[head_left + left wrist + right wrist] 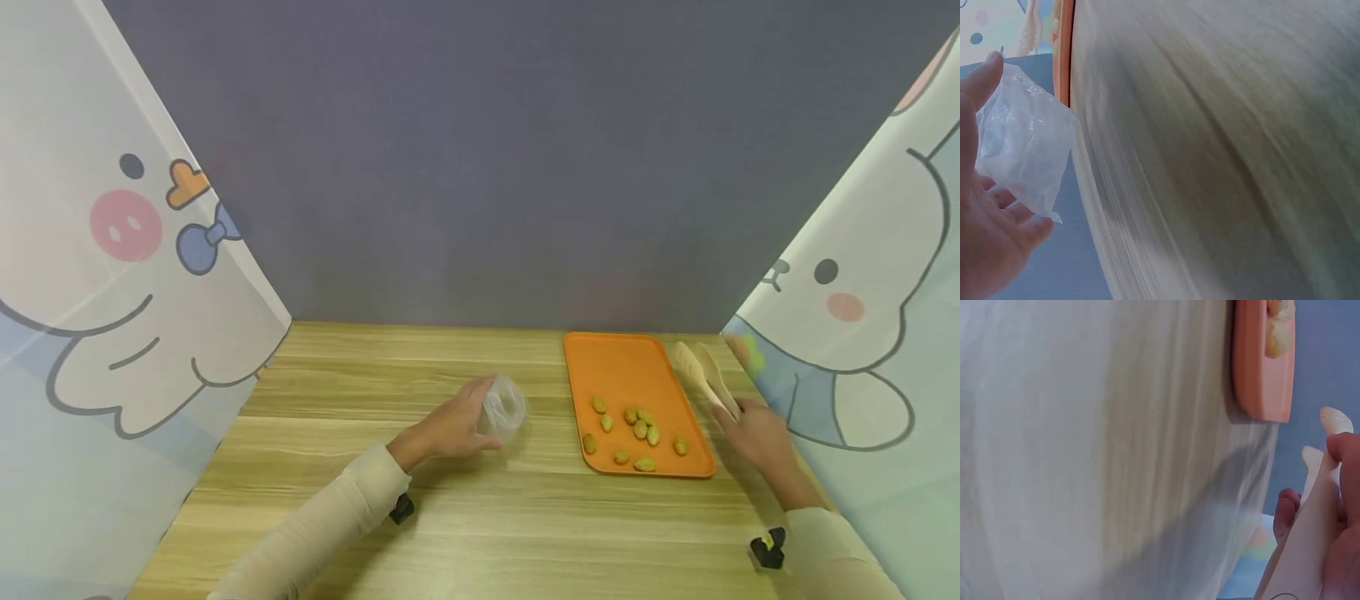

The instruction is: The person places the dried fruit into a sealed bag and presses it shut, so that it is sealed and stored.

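Left of the tray, my left hand holds a clear plastic bag, thumb on one side and fingers on the other. From above, the mouth of the bag shows as a round opening. At the tray's right side my right hand grips a pair of cream-coloured tongs. Their two long arms point up and away from the hand, with the tips a little apart. Several yellow-green oval pieces, like olives or nuts, lie on the orange tray, mostly in its near half.
A wooden table carries everything. Behind it rises a grey wall panel. Cartoon-printed panels stand along the left and right, the right one close beside my right hand and forearm. Black wrist devices sit at both sleeves.
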Demonstrator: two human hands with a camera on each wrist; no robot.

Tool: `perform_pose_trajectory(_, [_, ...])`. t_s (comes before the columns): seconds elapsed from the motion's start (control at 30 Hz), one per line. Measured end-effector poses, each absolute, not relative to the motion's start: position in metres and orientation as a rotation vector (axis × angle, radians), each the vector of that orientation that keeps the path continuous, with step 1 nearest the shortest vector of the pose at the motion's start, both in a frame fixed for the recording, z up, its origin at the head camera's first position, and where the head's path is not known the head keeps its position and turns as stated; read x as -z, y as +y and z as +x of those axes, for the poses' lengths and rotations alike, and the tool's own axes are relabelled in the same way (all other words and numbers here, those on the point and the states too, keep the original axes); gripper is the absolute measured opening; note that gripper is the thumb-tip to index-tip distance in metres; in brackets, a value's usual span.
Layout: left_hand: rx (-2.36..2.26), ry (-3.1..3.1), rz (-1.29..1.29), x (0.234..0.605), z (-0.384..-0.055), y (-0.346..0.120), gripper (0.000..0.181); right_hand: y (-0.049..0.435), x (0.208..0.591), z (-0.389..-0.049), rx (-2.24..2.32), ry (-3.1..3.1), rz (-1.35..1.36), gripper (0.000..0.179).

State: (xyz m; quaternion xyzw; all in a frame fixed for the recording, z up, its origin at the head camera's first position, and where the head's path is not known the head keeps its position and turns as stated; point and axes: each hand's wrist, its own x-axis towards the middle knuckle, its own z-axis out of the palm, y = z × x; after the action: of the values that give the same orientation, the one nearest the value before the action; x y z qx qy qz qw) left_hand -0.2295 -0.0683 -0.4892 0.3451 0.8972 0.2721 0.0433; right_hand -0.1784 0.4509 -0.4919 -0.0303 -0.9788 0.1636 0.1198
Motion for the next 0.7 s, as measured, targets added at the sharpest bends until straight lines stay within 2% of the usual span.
perform_pose_trajectory(0.13, [-0.896,2.722,1.022,0.489,-0.231,-0.071,0.109,0.443,0.486,-0.179,-0.456,-2.865,-0.018,0.052])
perform_pose_trajectory(0.33, [-0.932,2.691,0.993,0.488,-0.232,-0.073,0.108,0.426,0.479,-0.177,-0.421,-2.809,0.123,0.037])
perform_pose_trajectory(0.7, [-1.027,2.65,0.972,0.493,-0.235,-0.075,0.108,0.402,0.469,-0.174,-0.406,-2.885,0.242,0.04])
